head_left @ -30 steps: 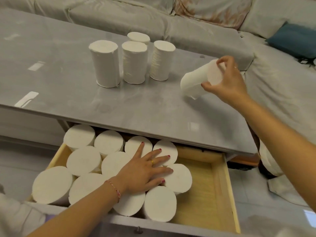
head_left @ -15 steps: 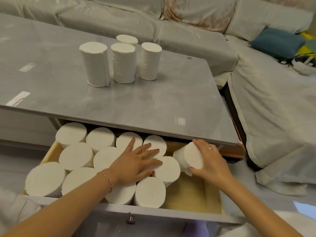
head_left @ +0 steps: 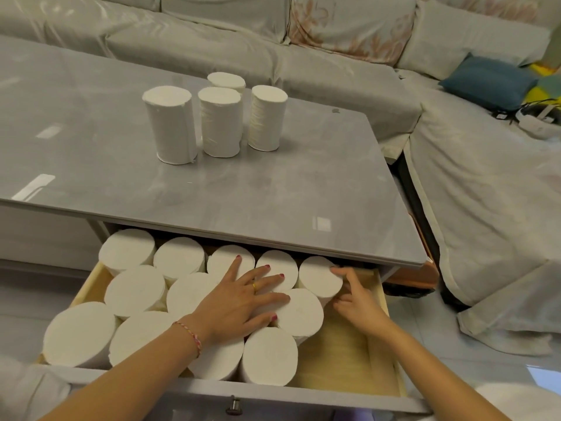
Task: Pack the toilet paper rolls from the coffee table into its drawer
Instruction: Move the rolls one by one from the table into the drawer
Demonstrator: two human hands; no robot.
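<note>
Item: toilet paper rolls, white, apparently coreless, with flat ends. Stock in the drawer (head_left: 343, 360): about a dozen rolls are stood upright and packed touching one another from the left wall (head_left: 88, 284) across to the middle, with a strip of bare wooden floor left along the right side. The left hand (head_left: 243, 299) is laid flat and fully spread, palm down, on the tops of the middle rolls; nothing is gripped, the rolls are only pressed in place. The newest roll (head_left: 320, 276) is seen upright at the right end of the back row, under the overhang of the desk (head_left: 273, 192). The right hand (head_left: 356, 296) is set against its right side with fingers loosely curled and the forefinger touching the upper rim; the roll is steadied rather than clasped, and how much of it is enclosed cannot be told. Stock on the desk: four rolls (head_left: 220, 121) are stood upright in a close cluster towards the back left, well apart from the drawer. Handling, as judged: light, soft and compressible, with a matt surface unlikely to slip; the outer sheet may peel or dent under hard pinching. Each roll is best taken around the side wall by one hand, near the top end.
</note>
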